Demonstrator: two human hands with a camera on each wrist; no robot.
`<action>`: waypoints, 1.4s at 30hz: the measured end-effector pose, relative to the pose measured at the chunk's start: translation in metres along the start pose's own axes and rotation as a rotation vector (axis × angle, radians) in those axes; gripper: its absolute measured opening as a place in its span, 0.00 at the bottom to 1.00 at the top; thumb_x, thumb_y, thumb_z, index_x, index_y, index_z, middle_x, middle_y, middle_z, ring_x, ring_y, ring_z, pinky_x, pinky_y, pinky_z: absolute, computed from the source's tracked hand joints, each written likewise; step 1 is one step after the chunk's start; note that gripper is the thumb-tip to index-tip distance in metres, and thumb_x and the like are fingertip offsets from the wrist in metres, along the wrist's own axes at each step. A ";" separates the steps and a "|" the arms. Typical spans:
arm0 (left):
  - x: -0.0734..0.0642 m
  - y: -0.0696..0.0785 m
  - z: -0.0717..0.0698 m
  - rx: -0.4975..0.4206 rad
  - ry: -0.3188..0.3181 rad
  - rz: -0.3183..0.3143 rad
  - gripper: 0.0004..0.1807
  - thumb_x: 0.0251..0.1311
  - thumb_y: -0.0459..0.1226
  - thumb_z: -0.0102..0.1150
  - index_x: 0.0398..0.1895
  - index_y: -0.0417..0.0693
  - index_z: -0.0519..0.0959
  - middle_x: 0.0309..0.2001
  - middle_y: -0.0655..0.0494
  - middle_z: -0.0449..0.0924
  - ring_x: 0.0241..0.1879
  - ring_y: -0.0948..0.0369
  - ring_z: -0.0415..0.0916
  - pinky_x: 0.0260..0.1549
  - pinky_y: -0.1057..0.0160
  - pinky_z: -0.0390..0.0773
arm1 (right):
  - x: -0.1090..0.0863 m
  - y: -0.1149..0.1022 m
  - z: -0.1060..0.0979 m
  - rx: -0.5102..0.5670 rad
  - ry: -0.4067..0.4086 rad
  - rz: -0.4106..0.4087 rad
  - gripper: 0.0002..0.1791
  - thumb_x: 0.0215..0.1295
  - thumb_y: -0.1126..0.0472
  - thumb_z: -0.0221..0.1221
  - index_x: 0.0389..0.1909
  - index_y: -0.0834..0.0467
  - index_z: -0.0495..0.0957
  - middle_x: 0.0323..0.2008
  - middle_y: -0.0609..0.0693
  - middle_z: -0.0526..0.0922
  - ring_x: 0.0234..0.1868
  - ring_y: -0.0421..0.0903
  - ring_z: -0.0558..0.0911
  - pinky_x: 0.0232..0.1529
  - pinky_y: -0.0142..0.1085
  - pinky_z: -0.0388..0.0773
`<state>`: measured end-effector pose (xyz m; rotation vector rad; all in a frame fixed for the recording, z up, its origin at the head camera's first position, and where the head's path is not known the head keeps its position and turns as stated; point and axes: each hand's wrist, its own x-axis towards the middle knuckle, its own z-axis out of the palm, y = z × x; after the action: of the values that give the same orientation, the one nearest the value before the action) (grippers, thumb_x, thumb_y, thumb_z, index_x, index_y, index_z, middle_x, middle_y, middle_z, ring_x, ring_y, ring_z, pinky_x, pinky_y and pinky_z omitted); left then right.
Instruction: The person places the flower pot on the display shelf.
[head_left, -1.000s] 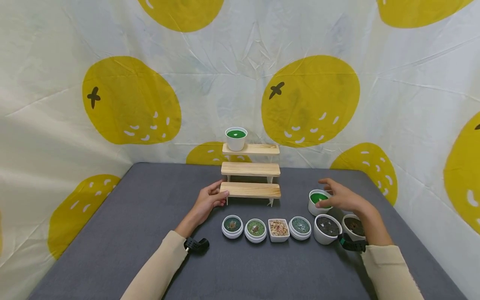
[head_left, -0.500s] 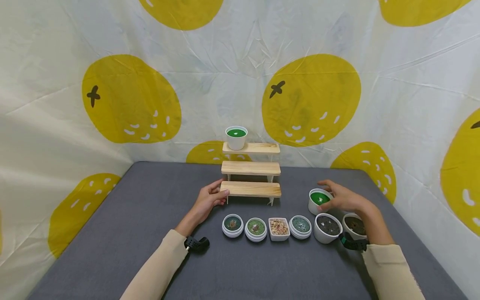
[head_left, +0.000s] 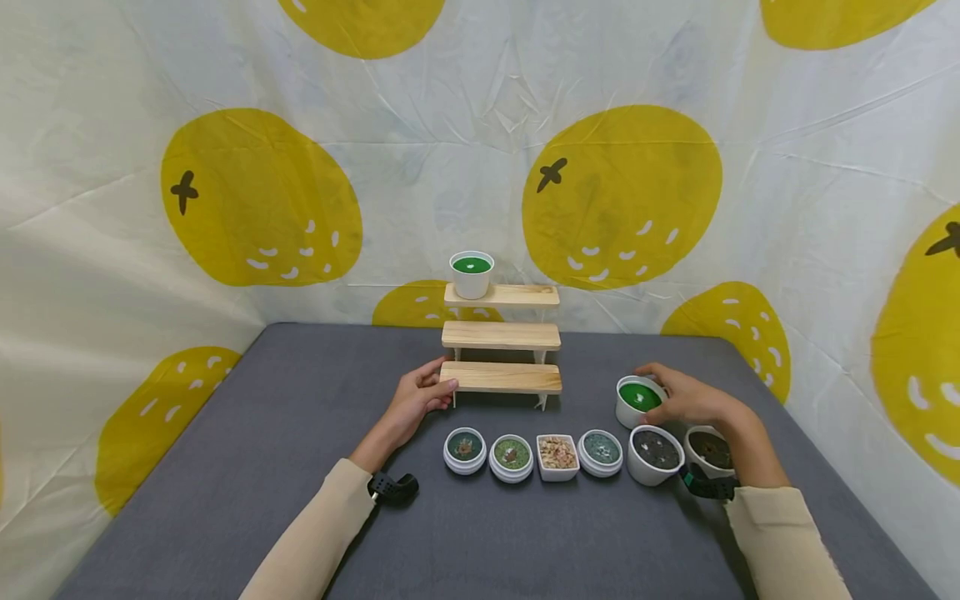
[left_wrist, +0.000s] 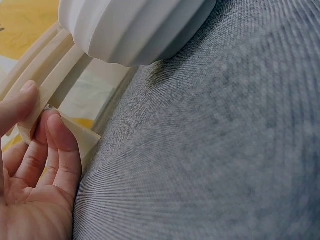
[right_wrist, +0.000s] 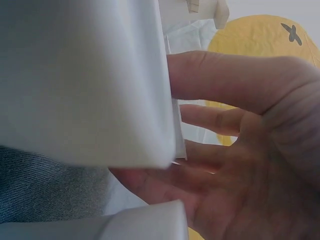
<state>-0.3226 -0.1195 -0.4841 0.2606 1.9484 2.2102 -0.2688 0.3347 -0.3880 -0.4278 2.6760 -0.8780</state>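
Note:
My left hand (head_left: 408,404) pinches the left end of the lowest step of a three-tier wooden display stand (head_left: 510,377); the left wrist view shows the thumb (left_wrist: 25,102) above the board and the fingers below. On the right, my right hand (head_left: 693,398) holds a white cup with a green filling (head_left: 637,395) at its rim, the thumb on the near side and the fingers reaching round behind. White cup walls (right_wrist: 100,90) block much of that hold in the right wrist view. Another white cup with a green top (head_left: 472,279) stands on the stand's top step, at the left.
Before the stand lies a row: two round white jars (head_left: 465,452) (head_left: 512,460), a square dish of chips (head_left: 557,458) and a third round jar (head_left: 601,455). A cup with dark filling (head_left: 655,457) and a brown-filled cup (head_left: 709,454) sit below the right hand.
My right thumb has come in from over the green filling to the cup's near rim, and the fingers have closed in. The left hand keeps its hold on the stand.

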 end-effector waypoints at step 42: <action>0.000 -0.001 0.000 0.015 -0.004 0.003 0.39 0.68 0.37 0.67 0.79 0.47 0.62 0.39 0.56 0.83 0.34 0.62 0.80 0.34 0.68 0.83 | -0.016 -0.039 -0.007 0.154 0.184 -0.089 0.45 0.66 0.53 0.70 0.77 0.63 0.58 0.64 0.64 0.74 0.62 0.64 0.77 0.47 0.40 0.79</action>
<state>-0.3224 -0.1195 -0.4850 0.2707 1.9645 2.1960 -0.2498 0.3139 -0.3559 -0.4526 2.7434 -1.1945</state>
